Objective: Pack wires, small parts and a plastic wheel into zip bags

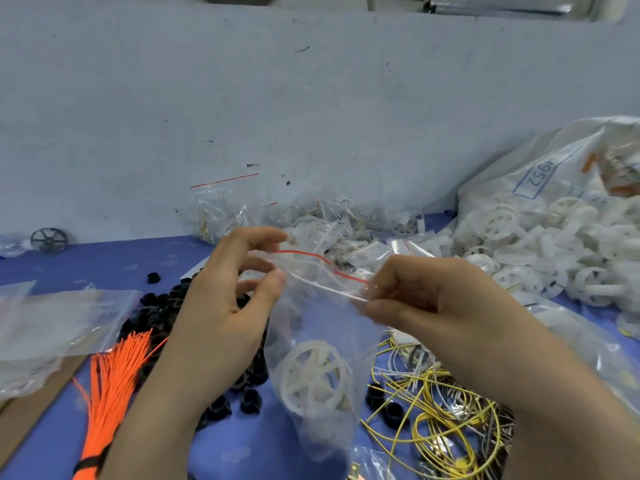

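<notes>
**Sealing bag, wheel inside**

Pinching the red-striped mouth of a clear plastic zip bag point(322, 341): left hand point(221, 306), right hand point(429, 299). White spoked plastic wheel point(317, 375) hangs at bottom. Risk: a partly pressed seal lets it drop.

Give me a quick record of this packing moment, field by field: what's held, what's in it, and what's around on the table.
held item: zip bag, top pinched at both ends
left hand: fingers on the bag's left end
right hand: fingers on the bag's right end
bag contents: white plastic wheel
left of bag: orange wire bundle, black small parts
right of bag: yellow wires, white wheel pile
</notes>
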Available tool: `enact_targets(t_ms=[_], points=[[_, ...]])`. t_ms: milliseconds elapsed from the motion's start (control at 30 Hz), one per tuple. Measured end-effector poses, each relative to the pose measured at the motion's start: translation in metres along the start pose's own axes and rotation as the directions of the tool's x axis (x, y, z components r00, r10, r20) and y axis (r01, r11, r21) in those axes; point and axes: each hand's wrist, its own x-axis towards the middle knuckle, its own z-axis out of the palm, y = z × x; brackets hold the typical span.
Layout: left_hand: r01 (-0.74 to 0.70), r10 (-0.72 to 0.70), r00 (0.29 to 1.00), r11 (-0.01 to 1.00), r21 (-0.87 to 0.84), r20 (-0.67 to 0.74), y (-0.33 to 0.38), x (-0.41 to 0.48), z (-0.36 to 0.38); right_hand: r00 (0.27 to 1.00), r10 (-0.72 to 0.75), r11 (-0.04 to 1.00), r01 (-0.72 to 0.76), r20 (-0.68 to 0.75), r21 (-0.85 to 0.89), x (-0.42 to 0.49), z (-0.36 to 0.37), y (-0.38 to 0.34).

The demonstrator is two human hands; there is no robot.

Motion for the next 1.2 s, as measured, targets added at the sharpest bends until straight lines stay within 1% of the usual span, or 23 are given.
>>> enact_targets(t_ms=[67,100,133,167,200,267,300,400,467,533,600,633,700,767,833,967,1033,1100,1167,1200], points=[[0.086,-0.09,0.993,0.995,-0.046,-0.075,-0.009,0.002,0.002,0.999,-0.035,0.998,0.036,-0.025,0.055,0.0,-0.003,0.001],[0.163,-0.175,0.979,0.98,-0.111,-0.103,-0.013,0.004,0.004,0.998,-0.047,0.995,0.05,-0.028,0.085,0.0,-0.005,0.002],[0.254,-0.275,0.957,0.949,-0.19,-0.095,-0.018,0.004,0.005,0.998,-0.057,0.992,0.06,-0.026,0.108,-0.001,-0.007,0.002],[0.334,-0.356,0.933,0.909,-0.248,-0.05,-0.022,0.005,0.007,0.998,-0.062,0.991,0.065,-0.023,0.121,-0.001,-0.009,0.003],[0.392,-0.404,0.915,0.878,-0.273,0.013,-0.025,0.004,0.008,0.998,-0.061,0.99,0.064,-0.028,0.126,-0.001,-0.011,0.004],[0.426,-0.41,0.904,0.853,-0.301,0.118,-0.031,0.003,0.011,0.997,-0.04,0.991,0.048,-0.062,0.122,-0.001,-0.013,0.01],[0.407,-0.387,0.913,0.855,-0.321,0.128,-0.032,0.002,0.011,0.995,-0.027,0.993,0.037,-0.091,0.115,-0.001,-0.014,0.013],[0.298,-0.297,0.953,0.896,-0.33,0.055,-0.031,0.003,0.008,0.982,0.004,0.995,0.015,-0.191,0.094,0.0,-0.019,0.021],[0.245,-0.242,0.969,0.932,-0.266,0.047,-0.031,0.002,0.0,0.968,0.034,0.995,-0.008,-0.248,0.104,-0.001,-0.024,0.026],[0.192,-0.181,0.98,0.968,-0.163,0.077,-0.029,0.0,-0.011,0.957,0.077,0.989,-0.037,-0.279,0.146,-0.001,-0.026,0.03],[0.121,-0.116,0.989,0.991,-0.056,0.091,-0.023,-0.004,-0.019,0.955,0.097,0.983,-0.048,-0.279,0.177,-0.002,-0.027,0.034],[0.094,-0.091,0.991,0.995,-0.03,0.099,-0.02,-0.005,-0.022,0.956,0.101,0.98,-0.048,-0.275,0.193,-0.002,-0.028,0.035],[0.055,-0.051,0.99,0.998,-0.023,0.131,-0.015,-0.008,-0.024,0.957,0.112,0.967,-0.043,-0.268,0.25,-0.002,-0.029,0.037],[0.02,-0.014,0.986,0.999,-0.032,0.164,-0.012,-0.009,-0.026,0.954,0.142,0.931,-0.038,-0.264,0.364,-0.002,-0.031,0.039],[-0.011,0.019,0.987,0.999,-0.047,0.159,-0.01,-0.008,-0.029,0.951,0.17,0.892,-0.037,-0.26,0.45,-0.001,-0.032,0.042],[-0.05,0.059,0.977,0.997,-0.05,0.203,-0.005,-0.007,-0.029,0.954,0.176,0.847,-0.021,-0.243,0.532,0.0,-0.032,0.048],[-0.058,0.065,0.976,0.998,-0.04,0.209,-0.004,-0.007,-0.026,0.955,0.167,0.85,-0.013,-0.245,0.527,-0.002,-0.033,0.049],[-0.02,0.028,0.979,0.999,-0.041,0.202,-0.005,-0.006,-0.023,0.953,0.16,0.877,-0.017,-0.258,0.481,-0.003,-0.034,0.048],[0.022,-0.014,0.983,0.999,-0.044,0.185,-0.004,-0.006,-0.019,0.958,0.122,0.934,-0.023,-0.258,0.356,-0.004,-0.035,0.041],[0.013,-0.008,0.984,0.999,-0.03,0.175,-0.003,-0.005,-0.016,0.966,0.079,0.961,-0.009,-0.244,0.276,-0.005,-0.034,0.035]])
